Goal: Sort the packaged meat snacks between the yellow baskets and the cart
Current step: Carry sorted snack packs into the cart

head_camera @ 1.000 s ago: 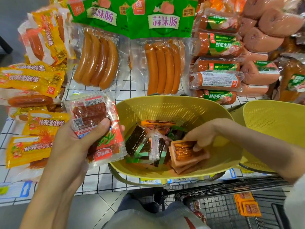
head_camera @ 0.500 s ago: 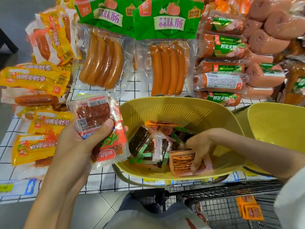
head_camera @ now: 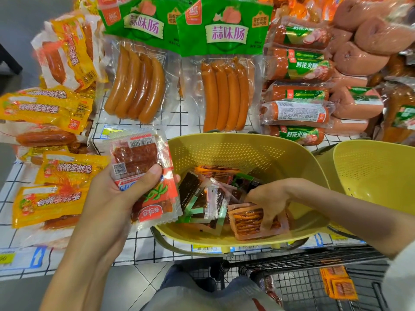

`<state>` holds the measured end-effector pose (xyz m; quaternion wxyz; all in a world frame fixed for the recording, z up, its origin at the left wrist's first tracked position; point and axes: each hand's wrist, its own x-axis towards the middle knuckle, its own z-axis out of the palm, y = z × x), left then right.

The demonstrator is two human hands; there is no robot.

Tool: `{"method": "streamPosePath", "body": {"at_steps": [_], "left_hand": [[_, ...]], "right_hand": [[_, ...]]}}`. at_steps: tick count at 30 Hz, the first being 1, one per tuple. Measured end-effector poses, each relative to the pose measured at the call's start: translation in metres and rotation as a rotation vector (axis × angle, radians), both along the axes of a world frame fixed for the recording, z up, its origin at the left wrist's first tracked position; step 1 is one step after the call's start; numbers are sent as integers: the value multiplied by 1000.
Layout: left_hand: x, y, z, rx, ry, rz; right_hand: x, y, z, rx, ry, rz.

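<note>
Red packets (head_camera: 143, 176) gripped in left hand (head_camera: 107, 198), beside yellow basket (head_camera: 224, 140).

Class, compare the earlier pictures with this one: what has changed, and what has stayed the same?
The right hand has lowered its pink packet toward the near wall of the basket, where it lies flatter; fingers rest on it, grip unclear. The left hand holds the same red packets, unmoved.

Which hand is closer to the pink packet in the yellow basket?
Right. The right hand touches the pink packet inside the yellow basket; the left hand holds red packets outside its left rim.
</note>
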<state>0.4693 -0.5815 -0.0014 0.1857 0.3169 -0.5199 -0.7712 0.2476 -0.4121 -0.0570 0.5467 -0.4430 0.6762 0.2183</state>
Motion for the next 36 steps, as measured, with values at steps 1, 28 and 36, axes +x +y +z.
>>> {"method": "streamPosePath", "body": {"at_steps": [1,28,36], "left_hand": [[0,1,0,1,-3,-6],[-13,43,13,147,-9,-229],[-32,93,21,171,27,-669]], "right_hand": [[1,0,1,3,-6,4],[27,74,79,-794,-906,-1371],[110,178,98,-1275,-593,-1728]]}}
